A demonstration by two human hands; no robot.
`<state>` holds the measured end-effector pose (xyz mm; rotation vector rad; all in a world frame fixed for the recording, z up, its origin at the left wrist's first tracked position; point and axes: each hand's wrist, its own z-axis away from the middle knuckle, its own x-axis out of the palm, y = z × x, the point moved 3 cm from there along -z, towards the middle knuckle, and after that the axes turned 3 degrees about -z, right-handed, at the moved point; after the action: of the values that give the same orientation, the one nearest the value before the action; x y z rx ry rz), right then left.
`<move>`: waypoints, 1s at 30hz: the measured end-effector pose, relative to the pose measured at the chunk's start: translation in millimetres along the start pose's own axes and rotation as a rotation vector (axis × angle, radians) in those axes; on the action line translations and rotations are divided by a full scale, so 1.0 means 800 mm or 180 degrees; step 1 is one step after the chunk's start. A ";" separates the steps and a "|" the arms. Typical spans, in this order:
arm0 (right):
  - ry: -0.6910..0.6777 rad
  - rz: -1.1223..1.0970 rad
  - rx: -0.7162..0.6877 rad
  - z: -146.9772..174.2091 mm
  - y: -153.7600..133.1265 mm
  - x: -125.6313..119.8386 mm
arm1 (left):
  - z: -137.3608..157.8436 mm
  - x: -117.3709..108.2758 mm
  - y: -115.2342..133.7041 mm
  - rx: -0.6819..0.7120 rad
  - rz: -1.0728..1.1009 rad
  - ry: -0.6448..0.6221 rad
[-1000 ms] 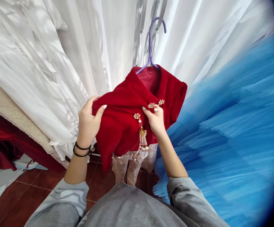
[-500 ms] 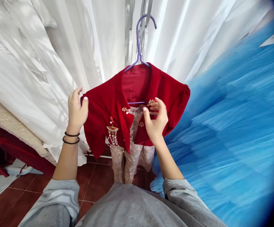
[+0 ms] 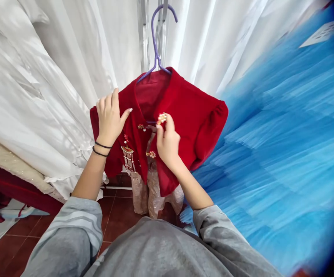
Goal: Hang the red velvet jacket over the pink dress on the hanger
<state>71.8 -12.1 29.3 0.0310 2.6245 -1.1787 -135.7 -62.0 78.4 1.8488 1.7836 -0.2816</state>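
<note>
A short red velvet jacket (image 3: 195,100) hangs on a purple hanger (image 3: 155,42), its front parted. My left hand (image 3: 109,119) lies over the jacket's left shoulder, fingers stretched and thumb spread toward the collar. With thumb and fingers pinched, my right hand (image 3: 168,144) grips the right front edge at a gold flower clasp (image 3: 161,118). Opposite it on the left edge is a matching jewelled clasp (image 3: 141,127), and lower down sits another flower clasp (image 3: 151,154). A tasselled brooch (image 3: 128,154) dangles on the left front. Pale shiny embroidered fabric (image 3: 155,192) shows below the jacket.
White draped cloth (image 3: 65,57) fills the back and left. Layered blue tulle (image 3: 270,154) bulges in from the right, with a white card (image 3: 321,34) near its top. A metal rail (image 3: 144,34) stands behind the hanger. Red-brown tiles (image 3: 112,219) cover the floor.
My left hand has moved right and up onto the jacket's shoulder. My right hand has closed on the right front edge and drawn it leftward. The hanger appears further left and higher.
</note>
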 end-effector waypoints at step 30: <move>-0.1526 0.0952 -0.0675 -0.203 -0.018 -0.087 | -0.112 0.009 0.013 -0.0121 0.1013 -0.2225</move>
<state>99.6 103.9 160.4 0.0851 2.2084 -0.6992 -144.7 -8.9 151.4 1.6849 1.0027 -0.6662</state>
